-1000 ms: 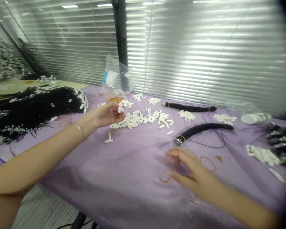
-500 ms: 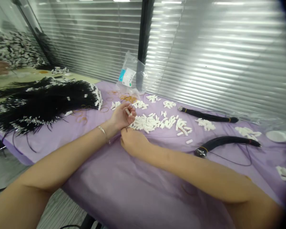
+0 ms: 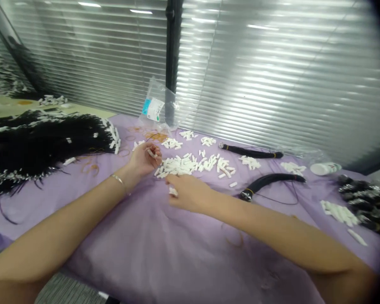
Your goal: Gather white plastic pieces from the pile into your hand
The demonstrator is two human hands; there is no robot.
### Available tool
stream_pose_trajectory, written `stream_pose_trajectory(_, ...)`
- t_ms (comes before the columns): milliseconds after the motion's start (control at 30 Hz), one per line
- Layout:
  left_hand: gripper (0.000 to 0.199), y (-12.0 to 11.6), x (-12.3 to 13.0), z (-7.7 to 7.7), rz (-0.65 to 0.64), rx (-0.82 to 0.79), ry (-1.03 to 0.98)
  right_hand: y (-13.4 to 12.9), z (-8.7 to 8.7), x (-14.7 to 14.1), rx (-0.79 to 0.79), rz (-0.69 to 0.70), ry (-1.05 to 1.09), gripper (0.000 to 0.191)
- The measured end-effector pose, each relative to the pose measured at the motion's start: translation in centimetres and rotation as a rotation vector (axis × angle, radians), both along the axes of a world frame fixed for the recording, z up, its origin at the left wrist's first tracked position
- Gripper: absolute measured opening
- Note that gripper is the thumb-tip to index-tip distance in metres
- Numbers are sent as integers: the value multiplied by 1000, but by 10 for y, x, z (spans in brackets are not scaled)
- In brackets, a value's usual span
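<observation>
Well, left hand [image 3: 141, 161] and right hand [image 3: 188, 192] clasp white pieces [image 3: 173, 192]; bag label [image 3: 155, 110] is illegible.

Head view: worn on my head | looking forward and down | near: my left hand [image 3: 142, 160], right hand [image 3: 188, 193] | across purple cloth [image 3: 139, 249] toward blinds [image 3: 272, 84]

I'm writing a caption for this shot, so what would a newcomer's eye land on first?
Probably the spread of small white pieces in the middle of the purple cloth, with the left hand and right hand at its near-left side, a white piece showing in each. Next, perhaps, the big heap of black strands at the left edge, then the clear bag in front of the blinds.
</observation>
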State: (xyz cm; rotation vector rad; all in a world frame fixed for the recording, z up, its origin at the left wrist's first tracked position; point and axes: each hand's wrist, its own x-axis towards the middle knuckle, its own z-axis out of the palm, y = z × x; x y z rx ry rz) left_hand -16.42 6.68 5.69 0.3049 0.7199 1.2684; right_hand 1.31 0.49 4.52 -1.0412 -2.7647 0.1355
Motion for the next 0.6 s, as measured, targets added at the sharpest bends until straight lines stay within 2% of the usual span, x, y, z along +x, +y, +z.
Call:
stream_pose_trajectory(133,19,-27,36,-6,-218,-148,95,-20,16,58,-218,-149,155,48)
stream_pose_trajectory(200,20,-42,56,-11,-324,-194,118,-26,25,78,-279,-189,247,49)
stream_pose_trajectory(300,26,-60,80,-19,-502,-201,106,-28,33,93,-262,-159,325,46)
stream_pose_trajectory(400,27,-68,94,-25,-667,-166,20,-21,30,93,-153,-70,320,27)
stream_pose_trajectory(467,27,-70,97,-29,-688,-166,5,-14,25,89,-80,-22,314,16)
stream_pose_trajectory(600,18,-68,98,-34,-630,-183,66,-7,26,96,-61,-40,415,17)
